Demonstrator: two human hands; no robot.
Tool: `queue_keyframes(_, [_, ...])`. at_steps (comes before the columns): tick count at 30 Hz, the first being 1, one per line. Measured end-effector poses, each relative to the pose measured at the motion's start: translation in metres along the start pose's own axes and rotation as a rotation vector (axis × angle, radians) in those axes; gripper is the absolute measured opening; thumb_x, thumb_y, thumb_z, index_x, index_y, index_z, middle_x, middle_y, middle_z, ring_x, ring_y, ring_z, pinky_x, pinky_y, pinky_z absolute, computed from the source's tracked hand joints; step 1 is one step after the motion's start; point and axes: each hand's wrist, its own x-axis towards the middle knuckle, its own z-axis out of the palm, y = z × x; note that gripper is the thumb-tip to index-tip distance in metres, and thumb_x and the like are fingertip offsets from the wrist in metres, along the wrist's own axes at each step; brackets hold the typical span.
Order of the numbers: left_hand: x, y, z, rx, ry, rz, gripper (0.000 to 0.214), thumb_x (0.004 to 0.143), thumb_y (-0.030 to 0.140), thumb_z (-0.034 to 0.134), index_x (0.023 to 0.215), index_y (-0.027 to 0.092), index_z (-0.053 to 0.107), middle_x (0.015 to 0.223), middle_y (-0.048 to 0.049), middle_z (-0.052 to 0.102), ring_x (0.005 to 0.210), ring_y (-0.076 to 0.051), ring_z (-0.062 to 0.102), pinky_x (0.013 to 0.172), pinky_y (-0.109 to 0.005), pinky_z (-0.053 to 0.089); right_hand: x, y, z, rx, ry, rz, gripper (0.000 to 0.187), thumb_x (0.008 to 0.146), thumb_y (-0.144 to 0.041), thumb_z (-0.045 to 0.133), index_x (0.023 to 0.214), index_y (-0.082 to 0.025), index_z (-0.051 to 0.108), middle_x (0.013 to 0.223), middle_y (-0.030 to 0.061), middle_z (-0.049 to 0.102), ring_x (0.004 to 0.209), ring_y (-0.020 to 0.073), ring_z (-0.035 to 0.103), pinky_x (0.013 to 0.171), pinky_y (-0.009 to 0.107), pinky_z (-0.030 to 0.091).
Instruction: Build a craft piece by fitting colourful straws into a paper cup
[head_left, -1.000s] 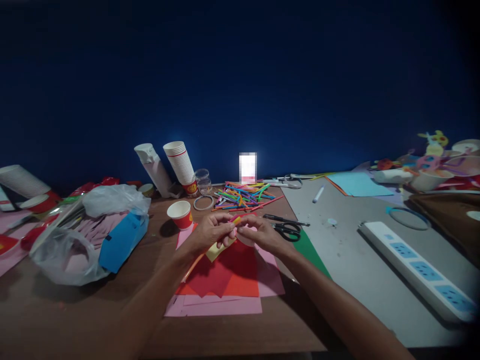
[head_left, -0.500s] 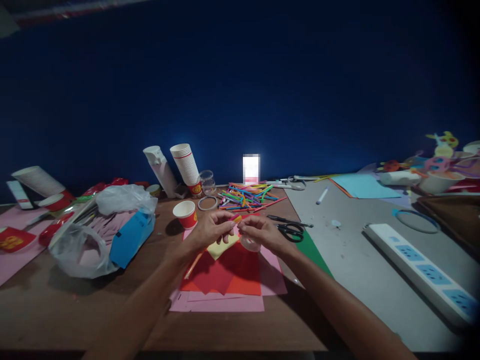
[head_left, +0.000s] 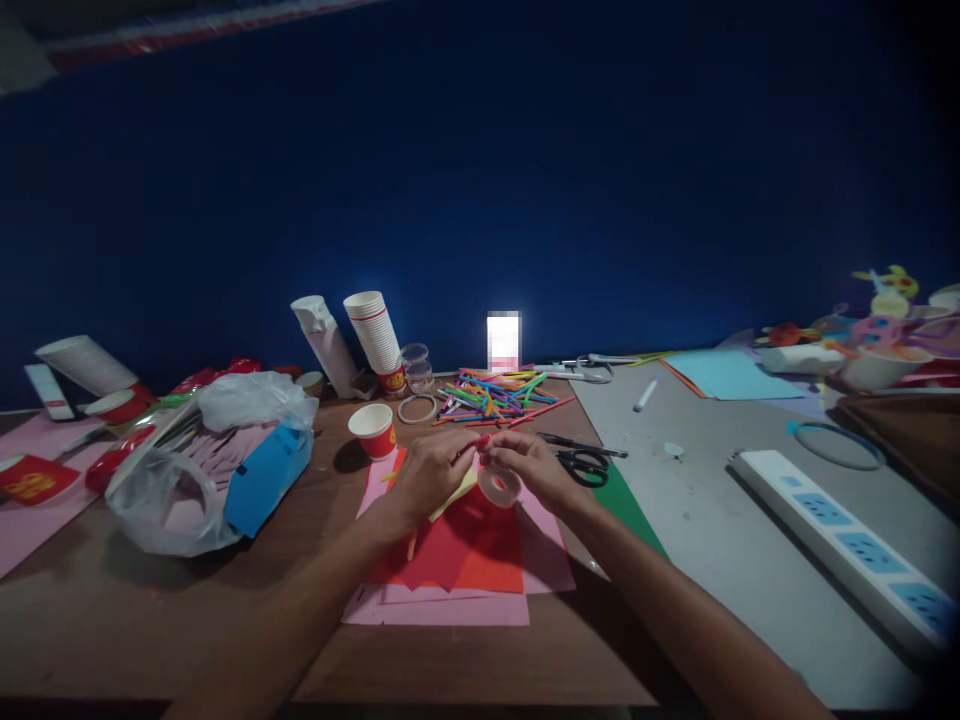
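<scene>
My left hand [head_left: 431, 477] and my right hand [head_left: 529, 465] meet above the stacked paper, fingertips pinched together. Between them shows a small red-pink piece [head_left: 484, 440], mostly hidden by the fingers. From under the left hand an orange straw-like end [head_left: 412, 545] sticks out, and a yellow tip [head_left: 390, 478] shows at its left side. A clear tape roll [head_left: 499, 486] is just below the right fingers; whether they hold it I cannot tell. Underneath are yellow paper [head_left: 456, 494], red paper [head_left: 469, 550] and pink paper [head_left: 450, 610].
A paper cup [head_left: 372, 432] stands left of my hands. Behind them is a pile of coloured straws [head_left: 495, 398]; black scissors [head_left: 585, 466] lie right. A plastic bag [head_left: 161, 515] fills the left side, a power strip [head_left: 840, 540] the right. Stacked cups [head_left: 373, 335] stand behind.
My left hand has turned over, its back now facing up, and the orange end has swung right and under it. The fingertips are closer together, and more of the tape roll shows.
</scene>
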Motion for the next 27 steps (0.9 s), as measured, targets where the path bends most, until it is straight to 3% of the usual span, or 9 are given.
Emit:
queue_keyframes(8, [-0.002,0.002,0.0,0.249,-0.08,0.12,0.022,0.086,0.018,0.04,0.089,0.017,0.061,0.082,-0.007,0.063,0.077,-0.015,0.059,0.066,-0.024,0.044,-0.001,-0.003,-0.001,-0.076,0.058,0.003,0.03,0.07,-0.045,0.062,0.079,-0.017,0.068,0.078,0.003,0.065,0.072,0.0172,0.055,0.066,0.027,0.039])
queue_keyframes(13, [0.0,0.001,0.005,0.42,-0.148,0.116,0.023,0.088,0.019,0.036,0.084,0.016,0.059,0.078,-0.0057,0.061,0.07,-0.014,0.056,0.058,-0.022,0.037,-0.002,0.001,0.004,-0.035,0.09,0.02,0.036,0.07,-0.05,0.061,0.071,-0.014,0.065,0.065,0.0019,0.06,0.06,0.0135,0.05,0.056,0.024,0.035])
queue_keyframes(18, [0.001,-0.006,0.018,0.54,-0.134,0.134,0.021,0.087,0.017,0.038,0.081,0.016,0.058,0.073,-0.0047,0.059,0.065,-0.014,0.053,0.053,-0.023,0.032,-0.002,0.004,0.007,0.027,0.104,0.043,0.034,0.073,-0.047,0.06,0.066,-0.013,0.06,0.06,-0.0004,0.054,0.054,0.0095,0.044,0.051,0.021,0.03])
queue_keyframes(23, [-0.001,-0.007,0.029,0.503,-0.145,0.089,0.017,0.086,0.02,0.041,0.09,0.017,0.057,0.084,-0.0069,0.06,0.076,-0.017,0.055,0.06,-0.025,0.039,0.004,0.014,0.003,0.092,0.132,0.076,0.032,0.068,-0.045,0.064,0.07,-0.013,0.063,0.063,0.0014,0.057,0.056,0.0111,0.047,0.052,0.022,0.034])
queue_keyframes(27, [-0.003,-0.008,0.028,0.295,-0.207,0.025,0.023,0.083,0.018,0.043,0.103,0.017,0.054,0.096,-0.009,0.059,0.089,-0.019,0.054,0.073,-0.029,0.043,0.008,0.022,-0.002,0.088,0.156,0.094,0.033,0.067,-0.045,0.065,0.073,-0.013,0.065,0.064,0.0029,0.059,0.056,0.0123,0.05,0.052,0.022,0.036])
